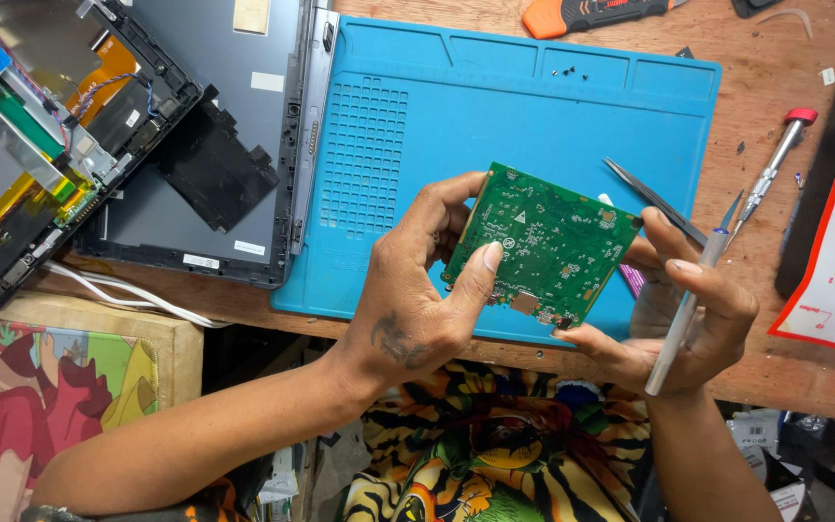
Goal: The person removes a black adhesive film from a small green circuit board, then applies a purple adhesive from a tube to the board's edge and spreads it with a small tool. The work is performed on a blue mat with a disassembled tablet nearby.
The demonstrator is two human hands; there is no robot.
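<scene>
Inspection step, looks like: green circuit board [545, 242] held up over the near edge of the blue repair mat [495, 106], left hand [416, 290] pinching its left edge, thumb on the face. Right hand [688, 309] props the right corner, fingers curled around a silver craft knife [693, 295] and tweezers [654, 201]. Next move calls for a steady board and a freed tool tip.

We see a worn wooden workbench [785, 58] stretching beyond and to both sides of the hands, evenly lit. Below its near edge, left of the hands, a colourfully painted panel [60, 387] leans.
</scene>
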